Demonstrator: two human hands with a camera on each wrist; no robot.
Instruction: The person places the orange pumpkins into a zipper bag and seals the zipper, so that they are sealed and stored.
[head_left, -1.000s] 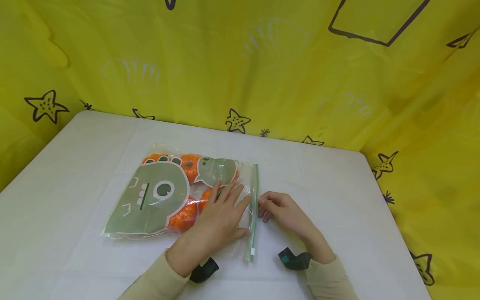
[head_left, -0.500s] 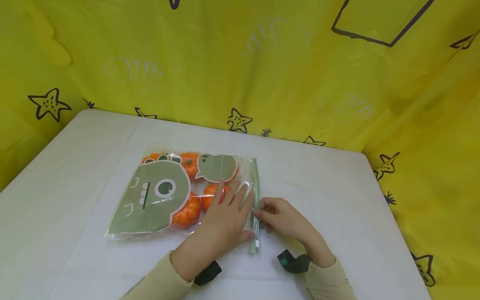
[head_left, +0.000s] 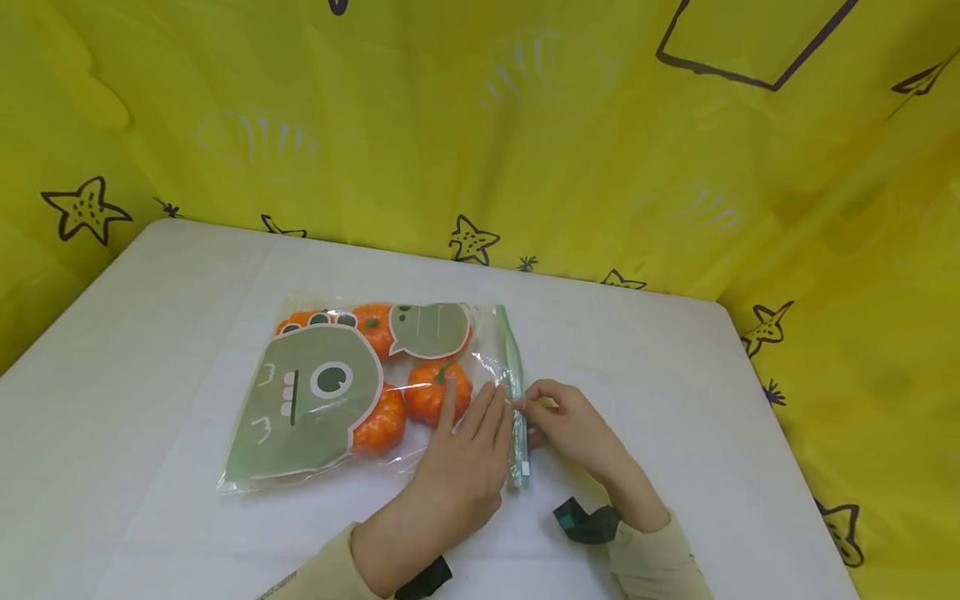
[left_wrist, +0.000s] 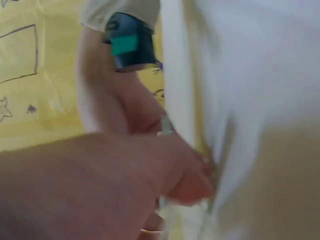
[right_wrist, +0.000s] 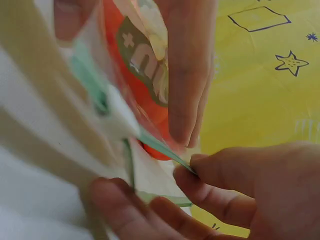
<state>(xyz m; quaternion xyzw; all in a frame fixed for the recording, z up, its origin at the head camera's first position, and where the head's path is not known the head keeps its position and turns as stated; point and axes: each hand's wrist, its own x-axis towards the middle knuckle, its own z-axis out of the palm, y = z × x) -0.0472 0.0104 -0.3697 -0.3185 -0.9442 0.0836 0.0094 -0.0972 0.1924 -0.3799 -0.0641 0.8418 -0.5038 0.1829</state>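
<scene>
A clear zip bag with a green one-eyed monster print lies on the table, several orange toy pumpkins inside. My left hand rests on the bag near its mouth, fingers straight, close to the green zip strip. From the other side, my right hand pinches the strip's edge between thumb and index finger. In the right wrist view, the two green edges stand apart beyond the white slider, the upper one held in my right fingertips. The left wrist view is blurred.
A white cloth covers the table. Yellow curtains with drawn starfish hang behind it and at both sides. Dark wrist-worn cameras stick out under each wrist, the right one close over the cloth.
My left hand has slid toward the table's front and slightly right, uncovering a pumpkin. The bag's mouth end has shifted right and away from me. My right fingers now pinch the strip.
</scene>
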